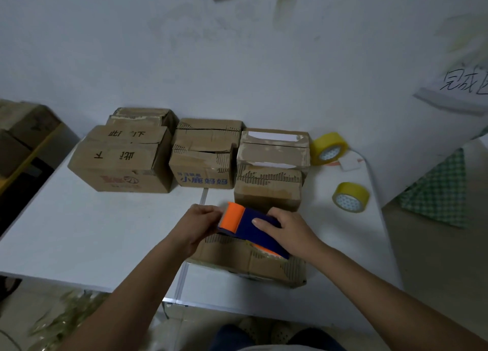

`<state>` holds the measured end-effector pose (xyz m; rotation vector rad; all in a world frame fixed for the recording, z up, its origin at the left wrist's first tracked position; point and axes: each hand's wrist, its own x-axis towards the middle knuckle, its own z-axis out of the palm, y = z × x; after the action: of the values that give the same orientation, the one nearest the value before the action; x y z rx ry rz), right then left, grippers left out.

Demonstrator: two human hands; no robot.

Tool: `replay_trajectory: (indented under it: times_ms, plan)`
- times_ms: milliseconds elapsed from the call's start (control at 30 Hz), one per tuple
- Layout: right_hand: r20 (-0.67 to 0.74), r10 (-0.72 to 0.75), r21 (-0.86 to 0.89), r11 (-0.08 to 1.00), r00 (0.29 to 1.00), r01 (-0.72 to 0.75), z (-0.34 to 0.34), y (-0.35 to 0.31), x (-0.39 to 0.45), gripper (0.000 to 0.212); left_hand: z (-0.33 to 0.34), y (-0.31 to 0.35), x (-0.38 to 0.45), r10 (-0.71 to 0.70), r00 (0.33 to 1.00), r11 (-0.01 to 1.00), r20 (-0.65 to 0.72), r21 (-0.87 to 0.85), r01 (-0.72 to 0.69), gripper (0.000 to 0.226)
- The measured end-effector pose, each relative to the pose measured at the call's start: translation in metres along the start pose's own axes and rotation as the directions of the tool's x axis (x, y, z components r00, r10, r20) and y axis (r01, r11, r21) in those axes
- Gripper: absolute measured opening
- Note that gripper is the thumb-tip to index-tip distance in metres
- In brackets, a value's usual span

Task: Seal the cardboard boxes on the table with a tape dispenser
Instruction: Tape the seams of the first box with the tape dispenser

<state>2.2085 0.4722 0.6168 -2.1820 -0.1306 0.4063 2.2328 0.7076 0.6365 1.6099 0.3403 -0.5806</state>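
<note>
We hold a blue and orange tape dispenser (248, 226) over the nearest cardboard box (253, 261), which sits on the white table (79, 232) at the lower centre. Our right hand (287, 229) grips the blue body from the 3 o'clock side, thumb laid flat along its top face, the other fingers curled out of sight behind it. Our left hand (198, 224) meets the orange roller end from 9 o'clock, fingers bent toward it; whether they pinch tape we cannot tell. More boxes (203, 155) stand in a row at 12 o'clock, and two yellow tape rolls (350, 197) lie at 2 o'clock, well apart from our hands.
</note>
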Motion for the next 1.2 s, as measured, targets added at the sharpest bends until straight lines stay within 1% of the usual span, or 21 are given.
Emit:
replay_trajectory:
  times_ms: [133, 233, 267, 300, 367, 467, 533, 600, 667, 733, 833, 1000, 1200]
  plan:
    - [0.013, -0.034, -0.034, 0.999, 0.999, 0.034, -0.006, -0.005, 0.002, 0.045, 0.001, -0.001, -0.001, 0.026, 0.998, 0.999, -0.053, -0.019, -0.027, 0.02]
    - [0.018, -0.043, -0.151, 0.987, 0.999, 0.046, -0.024, -0.001, 0.002, 0.048, -0.024, 0.0, 0.003, 0.027, 0.971, 0.988, -0.236, -0.143, -0.062, 0.018]
    - [0.02, -0.036, -0.193, 0.981, 0.999, 0.039, -0.029, 0.002, 0.001, 0.049, -0.038, -0.001, 0.003, 0.014, 0.964, 0.984, -0.266, -0.167, -0.06, 0.018]
    - [0.024, -0.03, -0.222, 0.975, 0.999, 0.035, -0.032, 0.005, 0.001, 0.05, -0.052, -0.004, 0.001, -0.004, 0.968, 0.983, -0.252, -0.177, -0.042, 0.019]
    - [0.035, -0.025, -0.253, 0.967, 0.999, 0.033, -0.031, 0.009, 0.0, 0.051, -0.07, -0.01, -0.003, -0.048, 0.984, 0.985, -0.169, -0.172, 0.019, 0.021]
    - [0.05, -0.021, -0.289, 0.957, 0.999, 0.035, -0.021, 0.01, 0.001, 0.048, -0.076, -0.016, -0.006, -0.103, 0.981, 0.983, -0.162, -0.169, 0.075, 0.027]
    - [0.052, -0.019, -0.315, 0.949, 0.998, 0.035, -0.015, 0.012, 0.001, 0.048, -0.074, -0.019, -0.01, -0.115, 0.98, 0.982, -0.16, -0.168, 0.088, 0.033]
    - [0.051, -0.013, -0.309, 0.951, 0.999, 0.028, -0.012, 0.013, 0.003, 0.047, -0.071, -0.024, -0.013, -0.058, 0.978, 0.996, -0.201, -0.084, 0.042, 0.026]
    - [0.052, -0.008, -0.299, 0.954, 0.999, 0.023, -0.011, 0.009, 0.006, 0.047, -0.065, -0.029, -0.015, 0.028, 0.959, 0.999, -0.282, -0.026, -0.037, 0.019]
    - [0.052, -0.009, -0.319, 0.948, 0.999, 0.025, -0.01, 0.004, 0.009, 0.05, -0.06, -0.031, -0.017, 0.065, 0.931, 0.997, -0.358, -0.013, -0.074, 0.019]
    - [0.055, -0.011, -0.35, 0.936, 0.998, 0.03, -0.006, -0.003, 0.012, 0.055, -0.06, -0.03, -0.017, 0.093, 0.902, 0.995, -0.422, 0.015, -0.096, 0.02]
    - [0.042, -0.018, -0.372, 0.928, 0.999, 0.033, 0.0, -0.008, 0.016, 0.059, -0.065, -0.031, -0.007, 0.134, 0.889, 0.991, -0.437, 0.048, -0.125, 0.021]
    - [0.07, -0.028, -0.348, 0.936, 0.997, 0.051, 0.003, -0.009, 0.019, 0.058, -0.091, -0.045, 0.002, 0.145, 0.919, 0.989, -0.366, 0.076, -0.126, 0.018]
